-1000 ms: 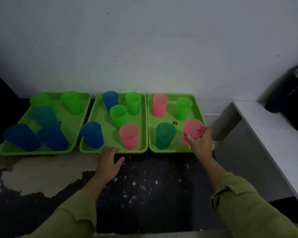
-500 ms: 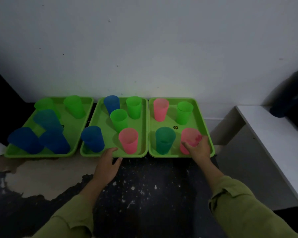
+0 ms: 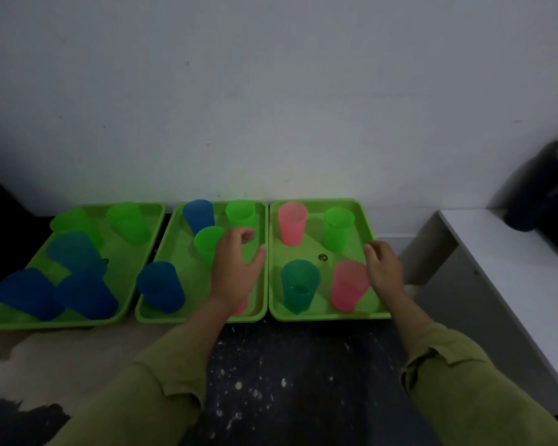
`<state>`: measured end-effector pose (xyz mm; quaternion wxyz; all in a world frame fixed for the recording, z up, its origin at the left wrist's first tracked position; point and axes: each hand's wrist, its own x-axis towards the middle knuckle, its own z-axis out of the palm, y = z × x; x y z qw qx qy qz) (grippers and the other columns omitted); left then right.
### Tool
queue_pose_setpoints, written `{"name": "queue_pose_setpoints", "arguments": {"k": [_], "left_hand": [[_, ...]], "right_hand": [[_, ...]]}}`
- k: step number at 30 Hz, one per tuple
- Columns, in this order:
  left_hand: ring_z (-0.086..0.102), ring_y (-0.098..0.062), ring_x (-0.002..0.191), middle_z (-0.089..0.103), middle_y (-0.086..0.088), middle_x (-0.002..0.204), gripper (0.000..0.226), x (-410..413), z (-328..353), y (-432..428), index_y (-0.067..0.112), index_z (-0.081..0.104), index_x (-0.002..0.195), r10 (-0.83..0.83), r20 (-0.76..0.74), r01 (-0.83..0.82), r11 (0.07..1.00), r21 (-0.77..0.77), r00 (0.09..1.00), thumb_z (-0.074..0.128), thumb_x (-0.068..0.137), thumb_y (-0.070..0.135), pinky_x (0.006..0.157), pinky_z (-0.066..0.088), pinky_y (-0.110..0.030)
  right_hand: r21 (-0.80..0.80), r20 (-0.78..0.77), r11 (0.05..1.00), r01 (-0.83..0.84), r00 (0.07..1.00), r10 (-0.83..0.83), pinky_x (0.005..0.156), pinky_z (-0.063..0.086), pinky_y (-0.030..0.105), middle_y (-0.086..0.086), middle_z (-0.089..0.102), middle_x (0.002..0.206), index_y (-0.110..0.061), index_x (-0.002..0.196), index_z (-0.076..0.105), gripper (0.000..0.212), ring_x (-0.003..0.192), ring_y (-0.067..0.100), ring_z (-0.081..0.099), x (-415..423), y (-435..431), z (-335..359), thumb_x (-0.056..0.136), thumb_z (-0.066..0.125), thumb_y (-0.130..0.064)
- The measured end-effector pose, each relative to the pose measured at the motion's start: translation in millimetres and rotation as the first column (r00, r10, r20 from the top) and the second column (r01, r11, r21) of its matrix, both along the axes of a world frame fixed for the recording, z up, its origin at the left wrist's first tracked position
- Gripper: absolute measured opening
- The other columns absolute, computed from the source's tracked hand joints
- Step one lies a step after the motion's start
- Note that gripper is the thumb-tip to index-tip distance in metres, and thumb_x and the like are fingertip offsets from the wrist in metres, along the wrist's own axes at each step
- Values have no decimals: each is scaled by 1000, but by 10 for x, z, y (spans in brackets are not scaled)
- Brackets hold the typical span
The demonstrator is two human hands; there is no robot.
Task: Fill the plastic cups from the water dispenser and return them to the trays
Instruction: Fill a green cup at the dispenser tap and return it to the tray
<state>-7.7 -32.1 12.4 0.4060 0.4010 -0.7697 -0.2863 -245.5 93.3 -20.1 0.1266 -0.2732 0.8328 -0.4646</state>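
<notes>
1. On the floor against the white wall (image 3: 271,91), three green trays sit side by side: the left tray (image 3: 62,324), the middle tray (image 3: 187,318) and the right tray (image 3: 322,316). All the cups in view stand in them.
2. Your left hand (image 3: 236,272) hangs over the near right part of the middle tray, fingers loosely curled and thumb spread, gripping nothing that shows. It hides most of a pink cup (image 3: 241,305); only a sliver shows by your wrist, and you cannot tell whether the palm touches it.
3. Your right hand (image 3: 384,268) is at the right rim of the right tray, fingers relaxed and released. It is just beside the near pink cup (image 3: 348,284); whether they touch is unclear.
4. The right tray also holds a teal cup (image 3: 300,284) at the front left, another pink cup (image 3: 292,223) at the back left and a green cup (image 3: 337,228) at the back right.
5. The middle tray holds two blue cups (image 3: 198,215) (image 3: 160,286) and two green cups (image 3: 240,214) (image 3: 207,243).
6. The left tray holds green cups at the back, a teal one in the middle and blue ones in front.
7. To your right, a dark container (image 3: 545,185) stands on a white shelf (image 3: 512,252).
</notes>
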Motion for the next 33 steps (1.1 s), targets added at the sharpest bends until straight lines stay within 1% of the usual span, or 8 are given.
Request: {"name": "queue_pose_setpoints", "arguments": {"k": [2, 4, 8, 11, 15, 21, 29, 33], "left_hand": [[50, -12, 104, 55, -2, 113, 39, -308, 35, -67, 12, 53, 115, -90, 71, 92, 996, -19, 993, 69, 81, 21, 91, 41, -24], [49, -13, 109, 52, -2, 120, 46, -636, 21, -169, 14, 49, 121, -172, 201, 179, 984, -17, 964, 70, 80, 24, 93, 40, -24], [42, -19, 123, 44, -5, 134, 61, -1195, -86, -350, 15, 41, 131, -309, 377, 311, 949, 58, 873, 72, 78, 24, 105, 36, -32], [33, -23, 134, 37, -9, 144, 73, -1546, -160, -452, 14, 32, 139, -370, 458, 358, 927, 115, 809, 71, 79, 28, 112, 27, -34], [22, -27, 141, 21, -12, 153, 93, -1915, -216, -520, 10, 16, 147, -425, 495, 373, 905, 206, 758, 73, 78, 32, 116, 20, -37], [23, -27, 141, 15, -12, 156, 99, -2114, -362, -555, 10, 9, 149, -445, 541, 358, 896, 264, 713, 70, 78, 43, 113, 25, -39], [31, -24, 137, 25, -8, 152, 93, -2174, -421, -511, 10, 21, 147, -377, 445, 280, 921, 271, 812, 71, 77, 46, 109, 29, -34], [33, -23, 135, 29, -8, 150, 91, -2112, -358, -503, 10, 24, 145, -385, 398, 292, 916, 275, 833, 72, 76, 46, 108, 30, -33]], "right_hand": [[74, -53, 996, -53, 997, 57, 95, 39, 35, 22, 59, 122, 1, 121, 55, 31, 115, 34, 54, -209, -76, -46, 92, 52, -8], [153, -84, 982, -115, 988, 129, 99, 37, 37, 21, 55, 128, 0, 126, 51, 38, 120, 35, 51, -437, -165, -96, 89, 53, -3], [259, -63, 933, -251, 959, 275, 99, 35, 35, 20, 49, 135, 0, 130, 46, 41, 126, 33, 46, -769, -312, -198, 89, 52, -2], [378, -64, 857, -352, 913, 403, 107, 30, 35, 21, 37, 145, 1, 138, 36, 52, 135, 33, 35, -961, -387, -353, 87, 49, 0], [406, -75, 837, -366, 900, 430, 109, 30, 33, 21, 32, 149, 0, 143, 29, 61, 135, 33, 36, -1082, -419, -518, 86, 47, -6], [353, -140, 876, -328, 907, 396, 111, 26, 30, 15, 23, 154, -5, 146, 25, 64, 138, 29, 33, -1070, -407, -657, 87, 50, 0], [345, -126, 885, -314, 918, 375, 112, 24, 28, 11, 17, 157, -5, 147, 22, 65, 141, 25, 29, -1026, -396, -675, 87, 47, 1], [375, -114, 870, -319, 916, 385, 113, 22, 27, 15, 23, 154, -3, 146, 25, 62, 141, 27, 29, -1037, -404, -573, 89, 50, -3]]}}
